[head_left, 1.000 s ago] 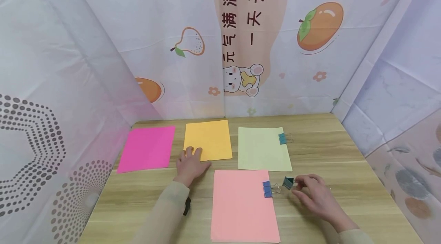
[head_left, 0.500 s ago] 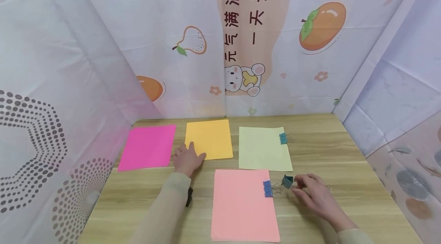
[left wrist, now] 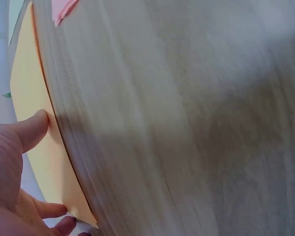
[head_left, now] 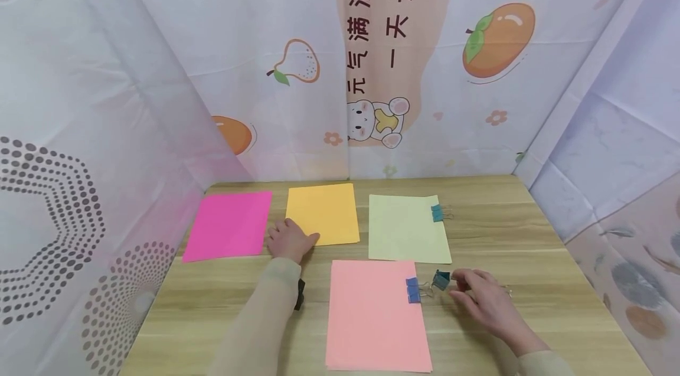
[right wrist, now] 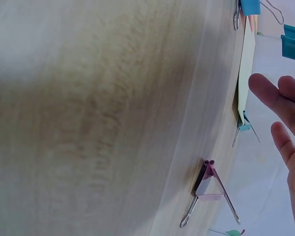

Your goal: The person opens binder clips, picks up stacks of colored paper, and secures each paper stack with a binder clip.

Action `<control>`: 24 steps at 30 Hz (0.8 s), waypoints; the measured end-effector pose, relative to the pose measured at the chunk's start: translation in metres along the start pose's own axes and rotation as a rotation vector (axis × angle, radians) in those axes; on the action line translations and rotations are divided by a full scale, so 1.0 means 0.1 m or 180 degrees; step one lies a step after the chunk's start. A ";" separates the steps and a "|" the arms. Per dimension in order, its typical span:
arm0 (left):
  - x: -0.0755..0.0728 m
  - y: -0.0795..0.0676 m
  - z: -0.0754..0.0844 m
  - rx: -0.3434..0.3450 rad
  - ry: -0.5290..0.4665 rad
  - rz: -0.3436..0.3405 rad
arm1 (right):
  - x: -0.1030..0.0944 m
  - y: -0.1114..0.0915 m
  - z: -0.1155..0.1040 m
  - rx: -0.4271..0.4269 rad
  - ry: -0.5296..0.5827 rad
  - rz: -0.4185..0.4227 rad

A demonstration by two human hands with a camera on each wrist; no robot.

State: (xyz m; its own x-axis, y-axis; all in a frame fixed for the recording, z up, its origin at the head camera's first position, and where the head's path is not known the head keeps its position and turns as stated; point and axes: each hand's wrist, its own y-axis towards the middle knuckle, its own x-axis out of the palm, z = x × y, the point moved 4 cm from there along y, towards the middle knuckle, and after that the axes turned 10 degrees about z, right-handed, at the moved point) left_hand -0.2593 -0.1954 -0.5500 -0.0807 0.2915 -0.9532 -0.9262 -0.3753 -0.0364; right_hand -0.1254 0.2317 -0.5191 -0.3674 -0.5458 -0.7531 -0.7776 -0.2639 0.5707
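In the head view my left hand rests at the front left corner of an orange-yellow paper stack. The left wrist view shows its thumb lying on the paper near the front edge, with fingertips at the corner. My right hand pinches a dark teal binder clip by its wire end, the body pointing left. That clip is just right of a blue binder clip, which grips the right edge of a pink paper stack.
Pale green paper with a teal binder clip lies at the back. Magenta paper is at the far left. A purple binder clip stands on the wooden table, mostly hidden behind my right hand in the head view. Patterned cloth hangs behind.
My left hand has slid left to the yellow paper's corner, and its fingers have drawn back from farther over the sheet. The right hand with its clip has barely moved.
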 end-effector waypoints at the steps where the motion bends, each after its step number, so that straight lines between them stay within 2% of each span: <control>1: 0.00 0.01 0.00 -0.0032 -0.0016 0.0010 | 0.00 0.00 0.00 -0.0013 0.0002 0.0012; 13: -0.04 -0.01 0.07 -0.0290 -0.0157 -0.0056 | 0.02 -0.01 -0.01 -0.0181 -0.0048 0.0136; 24: -0.05 -0.02 0.12 -0.0442 -0.0364 -0.0126 | 0.02 0.02 -0.03 -0.0107 -0.0040 0.0065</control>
State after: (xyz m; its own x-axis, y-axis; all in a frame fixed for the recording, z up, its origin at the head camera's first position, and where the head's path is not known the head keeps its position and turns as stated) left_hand -0.2610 -0.1855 -0.5419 -0.0939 0.4037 -0.9101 -0.8704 -0.4771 -0.1218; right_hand -0.1263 0.2276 -0.5186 -0.3896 -0.5414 -0.7450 -0.7524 -0.2794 0.5965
